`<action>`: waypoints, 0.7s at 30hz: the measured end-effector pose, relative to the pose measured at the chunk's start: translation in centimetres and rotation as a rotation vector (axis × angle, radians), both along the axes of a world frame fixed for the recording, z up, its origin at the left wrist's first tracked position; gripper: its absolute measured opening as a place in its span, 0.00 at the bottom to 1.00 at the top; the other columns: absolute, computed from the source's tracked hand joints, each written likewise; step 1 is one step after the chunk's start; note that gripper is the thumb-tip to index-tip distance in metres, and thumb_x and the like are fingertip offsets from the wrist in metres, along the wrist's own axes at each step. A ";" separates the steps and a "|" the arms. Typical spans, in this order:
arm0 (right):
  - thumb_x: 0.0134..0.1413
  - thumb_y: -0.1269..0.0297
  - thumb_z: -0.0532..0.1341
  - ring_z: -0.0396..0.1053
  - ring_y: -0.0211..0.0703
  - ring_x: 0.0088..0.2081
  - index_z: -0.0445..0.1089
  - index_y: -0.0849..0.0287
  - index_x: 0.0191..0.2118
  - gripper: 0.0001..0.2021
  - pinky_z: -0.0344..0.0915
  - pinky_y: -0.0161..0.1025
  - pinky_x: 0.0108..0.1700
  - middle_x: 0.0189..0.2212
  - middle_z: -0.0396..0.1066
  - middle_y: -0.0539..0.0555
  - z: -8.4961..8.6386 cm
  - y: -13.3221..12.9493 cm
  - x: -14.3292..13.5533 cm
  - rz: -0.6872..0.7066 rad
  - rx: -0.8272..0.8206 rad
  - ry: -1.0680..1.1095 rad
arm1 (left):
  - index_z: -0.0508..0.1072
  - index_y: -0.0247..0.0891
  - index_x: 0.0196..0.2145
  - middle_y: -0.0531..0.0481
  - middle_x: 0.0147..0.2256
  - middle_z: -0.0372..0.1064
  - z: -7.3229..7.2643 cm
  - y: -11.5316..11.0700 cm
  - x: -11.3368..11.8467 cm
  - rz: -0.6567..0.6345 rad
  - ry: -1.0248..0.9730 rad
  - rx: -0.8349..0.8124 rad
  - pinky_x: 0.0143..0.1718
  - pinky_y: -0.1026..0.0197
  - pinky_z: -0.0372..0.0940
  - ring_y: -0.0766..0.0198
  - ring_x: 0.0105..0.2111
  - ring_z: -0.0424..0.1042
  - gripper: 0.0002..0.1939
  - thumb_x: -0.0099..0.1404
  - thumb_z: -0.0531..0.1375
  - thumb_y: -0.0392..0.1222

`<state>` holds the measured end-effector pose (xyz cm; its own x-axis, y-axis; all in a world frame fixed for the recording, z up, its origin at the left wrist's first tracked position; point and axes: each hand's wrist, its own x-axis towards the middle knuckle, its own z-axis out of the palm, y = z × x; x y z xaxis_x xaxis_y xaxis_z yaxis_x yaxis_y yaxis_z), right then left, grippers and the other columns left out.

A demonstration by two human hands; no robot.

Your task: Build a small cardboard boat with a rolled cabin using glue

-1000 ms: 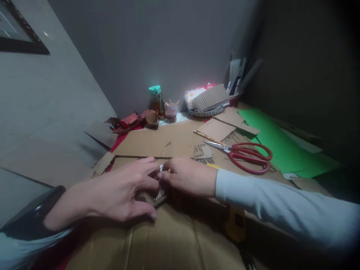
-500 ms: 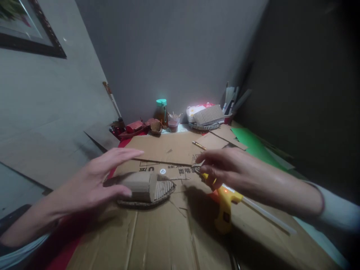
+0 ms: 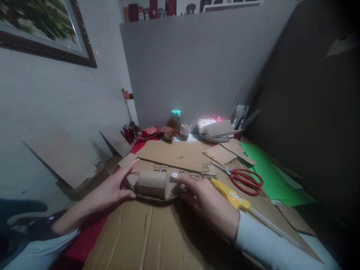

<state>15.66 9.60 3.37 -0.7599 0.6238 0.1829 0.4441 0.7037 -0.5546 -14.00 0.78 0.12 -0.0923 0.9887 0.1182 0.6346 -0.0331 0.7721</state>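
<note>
A small cardboard boat [image 3: 152,184] with a rounded cabin lies on the cardboard sheet in front of me. My left hand [image 3: 119,189] is around its left end, thumb in front and fingers behind. At the other end my right hand [image 3: 201,197] grips the pointed tip, its fingertips partly hidden. Just beyond my right wrist rests a yellow glue gun [image 3: 231,195], its light lit orange and a long clear glue stick [image 3: 271,225] poking out of the back. Red-handled scissors [image 3: 244,180] lie behind it.
A large cardboard sheet [image 3: 135,236] covers the table. A pencil [image 3: 213,157], cardboard scraps [image 3: 222,153] and a green sheet [image 3: 270,176] lie to the right. Along the back stand a bottle [image 3: 176,122], a cup of cotton swabs [image 3: 185,133] and red-painted pieces [image 3: 149,132].
My right hand has left the glue gun's nozzle and moved left onto the boat's tip. My left hand has closed in on the boat's other end. The scissors have come into view.
</note>
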 end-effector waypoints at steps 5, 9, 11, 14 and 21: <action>0.56 0.78 0.59 0.71 0.42 0.41 0.71 0.56 0.42 0.12 0.65 0.39 0.42 0.40 0.75 0.51 -0.2 -0.4 0.2 -0.055 0.001 0.064 | 0.45 0.52 0.69 0.40 0.58 0.60 -0.1 0.1 1.3 -0.014 -0.260 -0.037 0.54 0.45 0.64 0.49 0.53 0.70 0.53 0.53 0.67 0.32; 0.60 0.70 0.58 0.71 0.44 0.37 0.71 0.57 0.43 0.07 0.67 0.41 0.38 0.38 0.74 0.53 -1.0 -1.1 1.6 -0.083 0.007 0.106 | 0.49 0.59 0.67 0.48 0.54 0.61 0.0 -0.9 2.0 -0.016 -0.483 0.009 0.48 0.57 0.66 0.59 0.50 0.70 0.53 0.52 0.67 0.29; 0.63 0.64 0.57 0.72 0.43 0.35 0.71 0.55 0.43 0.07 0.69 0.40 0.36 0.37 0.74 0.53 -1.4 -1.6 2.5 -0.084 0.014 0.167 | 0.50 0.59 0.67 0.48 0.54 0.62 0.4 -1.5 2.5 -0.025 -0.591 0.058 0.49 0.59 0.66 0.58 0.53 0.67 0.54 0.50 0.69 0.30; 0.63 0.61 0.59 0.75 0.40 0.34 0.71 0.52 0.44 0.07 0.72 0.35 0.35 0.36 0.76 0.50 -1.7 -2.5 3.7 -0.073 0.056 0.255 | 0.55 0.53 0.66 0.45 0.60 0.61 1.1 -2.0 3.5 -0.071 -0.738 0.123 0.56 0.56 0.61 0.52 0.61 0.61 0.50 0.50 0.71 0.34; 0.56 0.66 0.66 0.77 0.35 0.32 0.70 0.47 0.46 0.12 0.73 0.25 0.33 0.36 0.77 0.45 -1.5 -4.3 4.9 -0.024 0.222 0.430 | 0.72 0.43 0.56 0.44 0.56 0.71 1.5 -2.6 5.5 -0.160 -1.022 0.136 0.60 0.56 0.59 0.48 0.60 0.65 0.31 0.54 0.70 0.41</action>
